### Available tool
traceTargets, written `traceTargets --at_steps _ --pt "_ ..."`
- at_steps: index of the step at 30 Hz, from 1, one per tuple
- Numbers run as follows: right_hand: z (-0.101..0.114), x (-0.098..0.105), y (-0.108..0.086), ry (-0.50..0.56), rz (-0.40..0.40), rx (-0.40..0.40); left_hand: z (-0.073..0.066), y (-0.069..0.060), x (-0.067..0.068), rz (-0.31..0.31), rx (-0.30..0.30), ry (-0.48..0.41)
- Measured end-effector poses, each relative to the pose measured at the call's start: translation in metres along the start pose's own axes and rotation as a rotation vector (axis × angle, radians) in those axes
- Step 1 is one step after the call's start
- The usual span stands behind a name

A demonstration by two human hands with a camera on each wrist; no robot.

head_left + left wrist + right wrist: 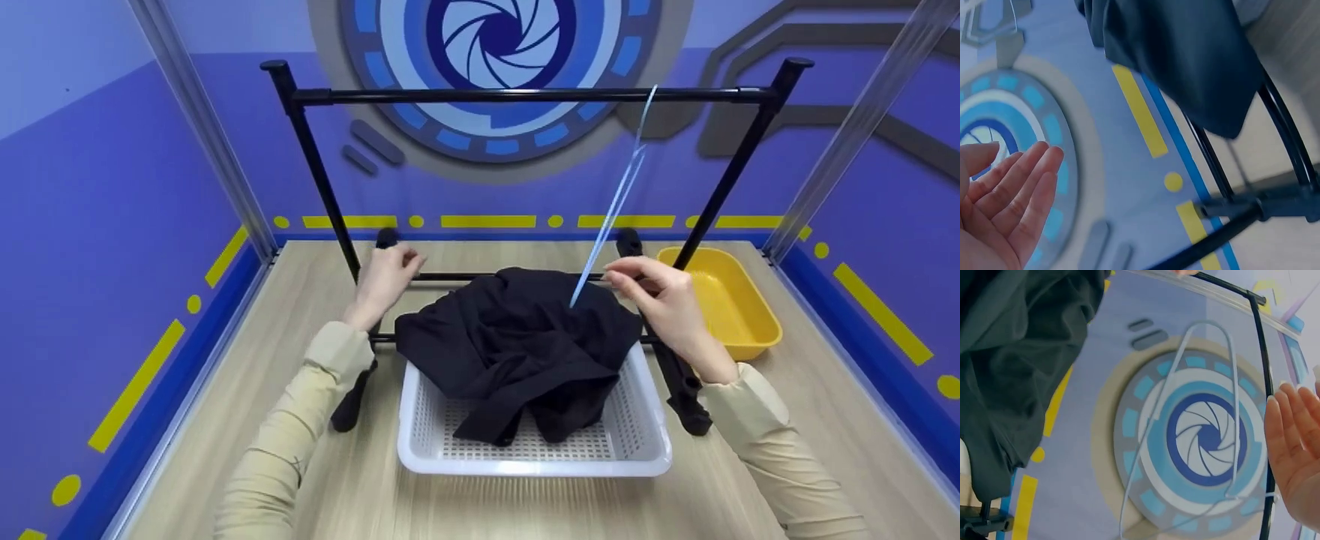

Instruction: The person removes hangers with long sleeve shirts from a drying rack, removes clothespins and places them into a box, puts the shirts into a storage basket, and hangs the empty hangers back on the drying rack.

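Note:
A heap of black cloth (517, 337), its kind of garment unclear, lies piled over the back of a white plastic basket (536, 469). Above it, a light-blue clothes hanger (621, 195) hangs from the rack's top rail. Left of the cloth is my left hand (386, 281), holding nothing; its fingers look relaxed in the left wrist view. My right hand (664, 304) is to the right of the cloth and hanger. Extended fingers (1292, 422) show in the right wrist view, with nothing in them and apart from the hanger (1235, 405).
A black garment rack (525, 96) stands behind and around the basket, its feet (686, 390) on the wooden table (255, 360). At the right, a yellow tub (750, 315) sits next to the rack. Blue-purple panels (97, 210) enclose the table at the back and sides.

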State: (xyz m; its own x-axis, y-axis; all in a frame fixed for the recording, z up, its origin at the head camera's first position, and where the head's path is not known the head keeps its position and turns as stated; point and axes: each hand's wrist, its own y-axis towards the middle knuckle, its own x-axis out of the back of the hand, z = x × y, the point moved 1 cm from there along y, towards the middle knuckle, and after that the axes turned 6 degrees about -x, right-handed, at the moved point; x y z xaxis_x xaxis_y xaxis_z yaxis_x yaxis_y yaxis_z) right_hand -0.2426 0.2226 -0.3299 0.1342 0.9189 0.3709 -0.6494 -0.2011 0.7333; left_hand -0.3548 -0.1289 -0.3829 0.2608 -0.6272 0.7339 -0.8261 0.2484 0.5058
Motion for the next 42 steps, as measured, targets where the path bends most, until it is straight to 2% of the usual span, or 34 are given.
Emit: traceTargets --at_steps 3,6,10,16,20,25,28,36,42 --pt "-0.002 -0.004 0.000 0.005 0.070 0.083 -0.010 -0.002 -0.005 0.017 -0.060 0.015" --pt "-0.004 -0.008 -0.001 0.000 0.128 0.133 -0.018 -0.005 -0.010 0.032 -0.086 0.048" --pt "-0.011 -0.012 -0.006 -0.034 0.165 0.123 -0.023 -0.007 -0.018 0.057 -0.099 0.054" --pt "-0.047 -0.018 -0.016 -0.089 0.217 0.097 -0.024 -0.011 -0.030 0.084 -0.102 0.055" --pt "-0.067 -0.019 -0.021 -0.153 0.289 0.028 -0.025 -0.011 -0.036 0.088 -0.105 0.054" --pt "-0.078 -0.019 -0.023 -0.201 0.398 -0.113 -0.026 -0.010 -0.043 0.110 -0.101 0.065" --pt "-0.083 -0.019 -0.023 -0.228 0.433 -0.174 -0.027 -0.009 -0.047 0.119 -0.098 0.063" --pt "-0.105 -0.020 -0.025 -0.348 0.420 -0.212 -0.026 -0.010 -0.056 0.185 -0.045 0.056" --pt "-0.115 -0.021 -0.025 -0.391 0.454 -0.303 -0.022 -0.009 -0.063 0.198 -0.024 0.013"
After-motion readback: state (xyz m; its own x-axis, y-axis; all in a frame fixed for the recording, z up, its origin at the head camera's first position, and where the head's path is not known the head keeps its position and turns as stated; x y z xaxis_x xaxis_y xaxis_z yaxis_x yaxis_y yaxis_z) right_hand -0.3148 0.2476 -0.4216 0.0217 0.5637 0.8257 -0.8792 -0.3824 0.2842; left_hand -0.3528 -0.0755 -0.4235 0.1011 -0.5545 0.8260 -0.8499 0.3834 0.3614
